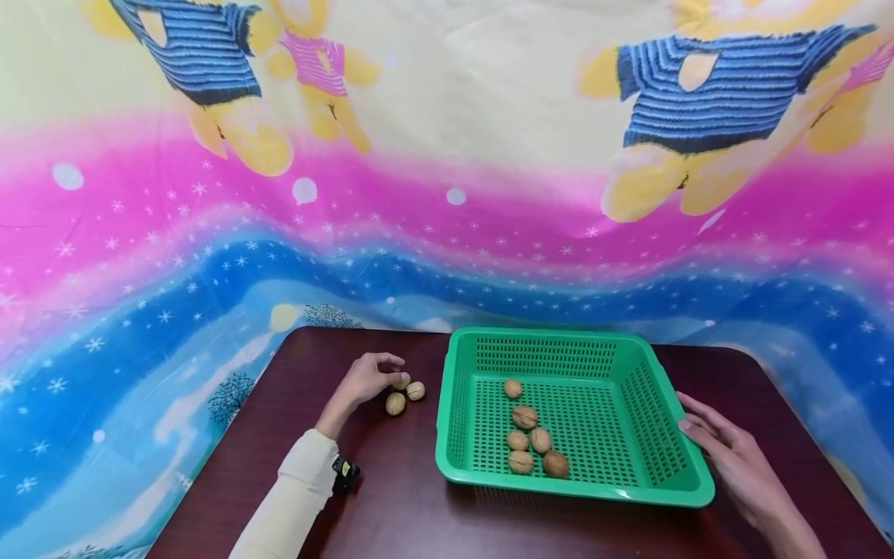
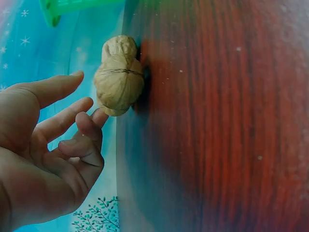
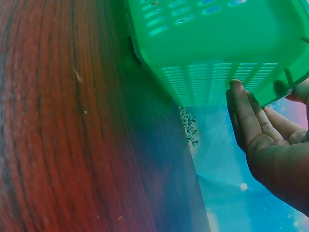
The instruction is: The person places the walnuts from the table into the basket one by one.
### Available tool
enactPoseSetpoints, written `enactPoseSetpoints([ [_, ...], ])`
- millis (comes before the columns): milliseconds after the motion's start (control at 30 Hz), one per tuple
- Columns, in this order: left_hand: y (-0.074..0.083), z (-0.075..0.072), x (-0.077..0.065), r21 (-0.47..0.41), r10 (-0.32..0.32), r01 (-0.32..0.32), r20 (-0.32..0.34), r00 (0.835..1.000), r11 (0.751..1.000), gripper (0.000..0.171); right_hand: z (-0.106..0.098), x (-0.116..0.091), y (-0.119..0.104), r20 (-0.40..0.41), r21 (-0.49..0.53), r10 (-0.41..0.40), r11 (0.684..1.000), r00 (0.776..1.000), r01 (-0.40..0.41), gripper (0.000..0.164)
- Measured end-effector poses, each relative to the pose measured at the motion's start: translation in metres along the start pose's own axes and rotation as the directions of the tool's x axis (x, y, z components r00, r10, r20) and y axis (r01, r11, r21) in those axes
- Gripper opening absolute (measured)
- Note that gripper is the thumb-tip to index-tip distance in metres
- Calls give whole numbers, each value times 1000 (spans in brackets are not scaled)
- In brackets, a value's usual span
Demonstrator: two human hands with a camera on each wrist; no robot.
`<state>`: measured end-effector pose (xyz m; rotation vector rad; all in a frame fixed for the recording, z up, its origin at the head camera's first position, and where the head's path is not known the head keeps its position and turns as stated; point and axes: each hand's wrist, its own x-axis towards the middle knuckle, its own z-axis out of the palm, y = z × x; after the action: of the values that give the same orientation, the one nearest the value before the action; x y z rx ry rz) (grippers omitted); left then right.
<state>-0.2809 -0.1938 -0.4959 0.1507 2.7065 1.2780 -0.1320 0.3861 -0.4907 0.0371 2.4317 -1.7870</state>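
My left hand (image 1: 370, 378) reaches over three walnuts on the table, left of the basket. Its fingertips are at the far walnut (image 1: 401, 381), partly hiding it. Beside that one lie a right walnut (image 1: 416, 390) and a near walnut (image 1: 395, 404). In the left wrist view the thumb stands apart from the walnuts (image 2: 118, 84), and the other fingers are loosely bent. My right hand (image 1: 729, 454) rests against the right side of a green plastic basket (image 1: 580, 487). In the right wrist view its straight fingers (image 3: 246, 113) touch the perforated outer wall.
Several walnuts (image 1: 524, 418) lie inside the basket, mostly near its front left. The dark red wooden table (image 1: 398, 497) ends at a patterned cloth backdrop (image 1: 447, 233). A small black device (image 1: 345, 473) sits at the left wrist.
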Motion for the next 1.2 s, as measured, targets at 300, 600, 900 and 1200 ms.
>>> enactPoseSetpoints([
  [300, -4, 5, -1, 58, -8, 7, 8, 1000, 998, 28, 0, -1, -1, 6, 31, -3, 1000, 1000, 3, 65],
  [600, -8, 9, -1, 75, 3, -1, -20, 1000, 997, 23, 0, 0, -1, 6, 11, 1, 1000, 1000, -1, 66],
  [900, -5, 7, 1, 34, 30, -28, -67, 997, 999, 26, 0, -1, 0, -1, 5, 7, 1000, 1000, -7, 66],
  [1200, 31, -2, 0, 18, 117, -116, -86, 989, 993, 37, 0, -1, -1, -5, -18, 9, 1000, 1000, -9, 66],
])
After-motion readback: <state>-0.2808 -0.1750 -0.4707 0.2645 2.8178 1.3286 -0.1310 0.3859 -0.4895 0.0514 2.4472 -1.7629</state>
